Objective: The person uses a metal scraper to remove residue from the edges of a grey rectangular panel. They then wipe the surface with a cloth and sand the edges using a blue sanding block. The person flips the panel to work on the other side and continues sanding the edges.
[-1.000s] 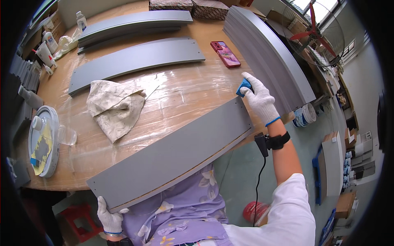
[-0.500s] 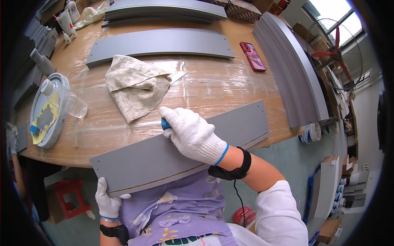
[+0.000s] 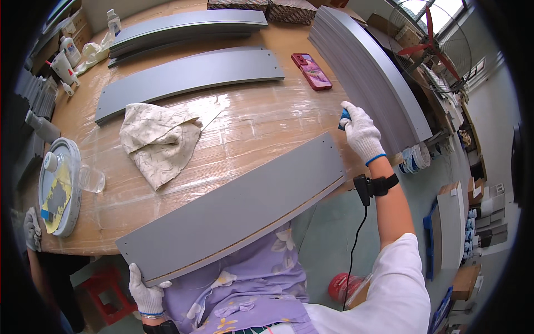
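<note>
A long grey panel [image 3: 231, 203] lies slanted in front of me, partly on the table edge, with a brown groove along its near edge and small holes at its ends. My left hand [image 3: 146, 290], in a white knitted glove, grips its near left corner. Past the panel's far right end is my gloved right hand [image 3: 362, 133], closed around a small blue block [image 3: 344, 118]; most of the block is hidden by the fingers. The hand is off the panel, beside the tall stack of grey panels [image 3: 361, 78]. A crumpled cream cloth [image 3: 161, 142] rests beyond the panel.
More grey panels [image 3: 189, 78] lie at the back of the film-covered table [image 3: 245, 128]. A red phone [image 3: 311, 71] sits near the right stack. At left are a round lid [image 3: 70, 214] with yellow paper and a clear bottle [image 3: 92, 179]. Another person's gloved hand [image 3: 32, 229] shows far left.
My right hand has moved from over the panel's middle to beyond its right end, still holding the blue block. My left hand stays on the corner. The view has shifted.
</note>
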A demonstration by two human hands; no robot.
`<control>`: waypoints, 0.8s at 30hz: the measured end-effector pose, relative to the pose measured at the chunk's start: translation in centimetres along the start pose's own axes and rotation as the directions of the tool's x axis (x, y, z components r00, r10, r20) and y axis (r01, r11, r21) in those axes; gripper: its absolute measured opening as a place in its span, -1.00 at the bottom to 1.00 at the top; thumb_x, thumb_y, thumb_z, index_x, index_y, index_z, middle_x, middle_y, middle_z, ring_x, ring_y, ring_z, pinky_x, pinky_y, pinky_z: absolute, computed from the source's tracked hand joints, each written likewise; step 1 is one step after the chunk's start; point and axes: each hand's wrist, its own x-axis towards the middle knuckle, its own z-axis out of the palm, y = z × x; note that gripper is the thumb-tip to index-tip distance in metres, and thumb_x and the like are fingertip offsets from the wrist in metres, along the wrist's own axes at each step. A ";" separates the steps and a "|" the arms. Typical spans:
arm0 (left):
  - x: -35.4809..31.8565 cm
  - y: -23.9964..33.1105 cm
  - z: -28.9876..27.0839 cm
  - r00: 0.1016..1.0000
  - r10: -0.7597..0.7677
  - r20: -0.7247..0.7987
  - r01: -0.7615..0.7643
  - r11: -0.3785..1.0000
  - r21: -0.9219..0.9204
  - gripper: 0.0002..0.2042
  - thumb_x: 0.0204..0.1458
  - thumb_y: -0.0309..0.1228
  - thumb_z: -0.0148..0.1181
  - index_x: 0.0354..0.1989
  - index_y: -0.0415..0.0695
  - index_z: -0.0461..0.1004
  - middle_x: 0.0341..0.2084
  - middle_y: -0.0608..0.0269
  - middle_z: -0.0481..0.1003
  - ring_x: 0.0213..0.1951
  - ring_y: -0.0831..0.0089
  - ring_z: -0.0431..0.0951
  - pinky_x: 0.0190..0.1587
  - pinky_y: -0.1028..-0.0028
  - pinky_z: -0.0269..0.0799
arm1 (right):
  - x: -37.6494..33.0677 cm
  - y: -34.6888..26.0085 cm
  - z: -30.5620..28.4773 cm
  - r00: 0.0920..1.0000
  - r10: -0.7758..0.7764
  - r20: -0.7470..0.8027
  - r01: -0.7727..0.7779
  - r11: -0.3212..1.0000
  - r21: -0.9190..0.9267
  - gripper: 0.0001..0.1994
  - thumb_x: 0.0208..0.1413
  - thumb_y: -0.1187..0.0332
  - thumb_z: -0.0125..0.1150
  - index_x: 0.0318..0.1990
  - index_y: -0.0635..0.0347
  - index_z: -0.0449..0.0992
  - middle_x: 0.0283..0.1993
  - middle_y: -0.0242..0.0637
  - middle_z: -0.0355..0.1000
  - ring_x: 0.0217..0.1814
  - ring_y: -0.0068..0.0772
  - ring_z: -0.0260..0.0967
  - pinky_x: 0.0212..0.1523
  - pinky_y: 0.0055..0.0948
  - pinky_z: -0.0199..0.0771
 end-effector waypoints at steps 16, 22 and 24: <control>0.3 2.9 -2.4 0.984 0.151 -0.100 -0.124 0.963 0.239 -0.65 0.26 0.00 0.03 0.08 0.10 0.39 -0.15 0.35 0.54 -0.33 0.39 0.62 -0.74 0.55 0.38 | -5.1 0.2 1.7 0.976 -0.094 0.195 -0.085 0.661 0.745 -0.59 0.20 0.42 0.14 0.22 0.04 0.40 0.09 -0.08 0.47 0.11 -0.15 0.44 0.19 -0.32 0.40; 0.5 2.7 -2.0 0.985 0.151 -0.083 -0.125 0.958 0.259 -0.64 0.26 0.01 0.03 0.09 0.10 0.38 -0.14 0.37 0.53 -0.34 0.40 0.62 -0.75 0.57 0.36 | -4.5 -0.3 3.1 0.999 -0.038 0.037 -0.009 0.562 0.827 -0.60 0.19 0.46 0.12 0.20 0.11 0.41 0.10 -0.11 0.48 0.12 -0.14 0.44 0.19 -0.30 0.40; 0.6 2.6 -1.9 0.984 0.165 -0.072 -0.139 0.953 0.271 -0.63 0.26 0.02 0.03 0.09 0.09 0.37 -0.14 0.35 0.53 -0.35 0.40 0.62 -0.75 0.58 0.36 | -4.1 -1.1 3.6 0.996 -0.016 0.091 -0.075 0.441 0.895 -0.59 0.19 0.53 0.09 0.21 0.15 0.41 0.12 -0.13 0.47 0.11 -0.24 0.44 0.19 -0.34 0.40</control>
